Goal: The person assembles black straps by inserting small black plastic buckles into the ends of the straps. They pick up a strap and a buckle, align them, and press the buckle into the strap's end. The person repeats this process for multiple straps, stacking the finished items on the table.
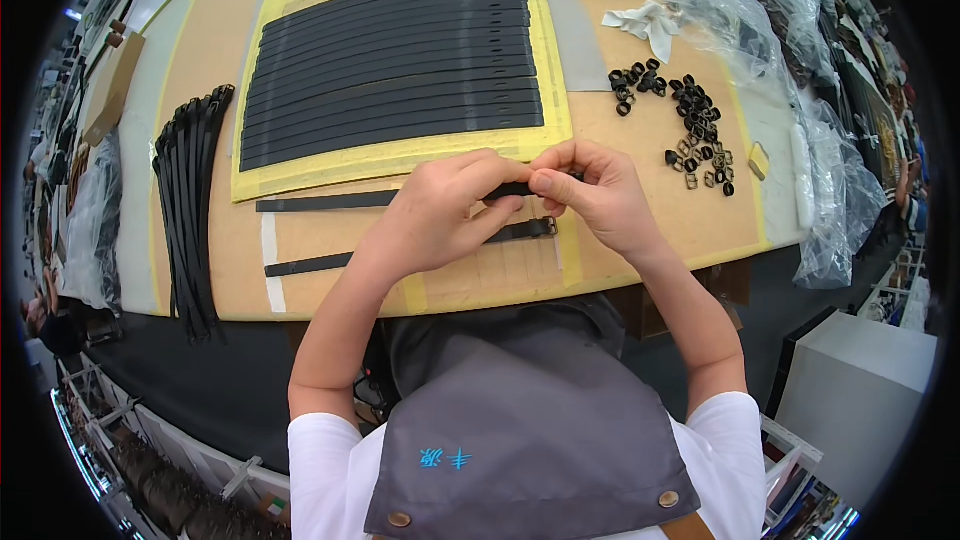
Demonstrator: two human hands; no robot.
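Between the left hand (440,205) and right hand (598,190): black strap (330,202), left hand gripping it near its end, right hand pinching that end; can't tell if a small part is in there too. Remainder runs out left of the left hand over the counter (640,230). Buckled strap (310,265) just nearer the body than the hands. Yellow-edged sheet (546,60) with strap rows (400,60) beyond them. Strap bundle (190,210) well left of left hand; black loops (695,105) right of right hand.

The table (735,228) has a yellow board (552,80) in its middle. Black belts (188,205) hang over its near left corner, a buckled belt (310,264) lies by its near edge, black rings (694,105) toward its right.
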